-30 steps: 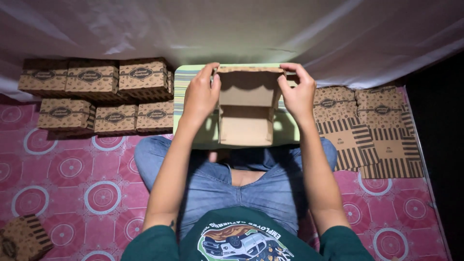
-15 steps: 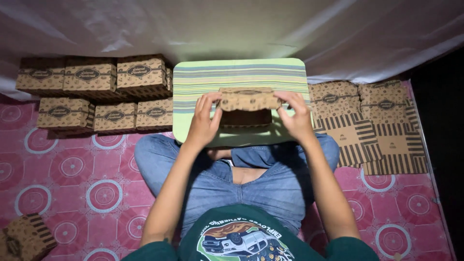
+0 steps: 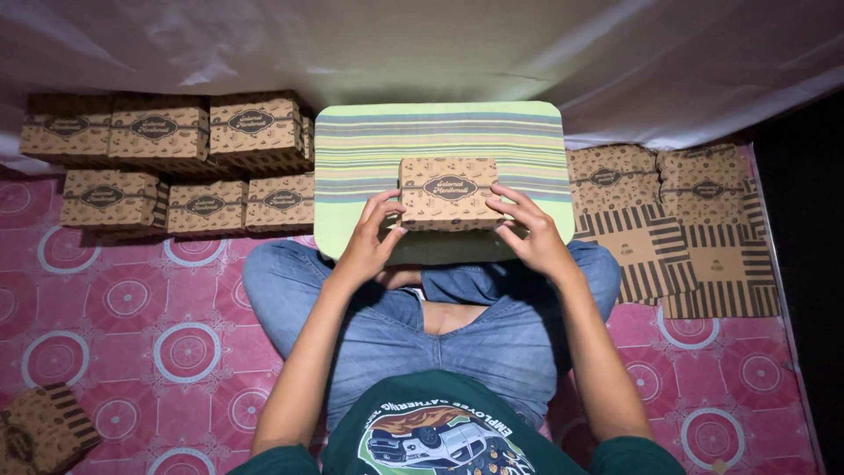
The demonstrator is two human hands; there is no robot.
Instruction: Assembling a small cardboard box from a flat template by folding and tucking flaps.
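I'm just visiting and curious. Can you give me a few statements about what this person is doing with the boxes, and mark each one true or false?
1. Both hands, the left hand and the right hand, are on the closed brown box. True.
2. The box rests on a striped green board. True.
3. The box stands open with its lid up. False: its lid is shut and the top faces up.
4. Folded boxes are stacked to the person's left. True.
5. The flat unfolded cartons lie on the person's lap. False: they lie on the pink floor mat to the person's right.
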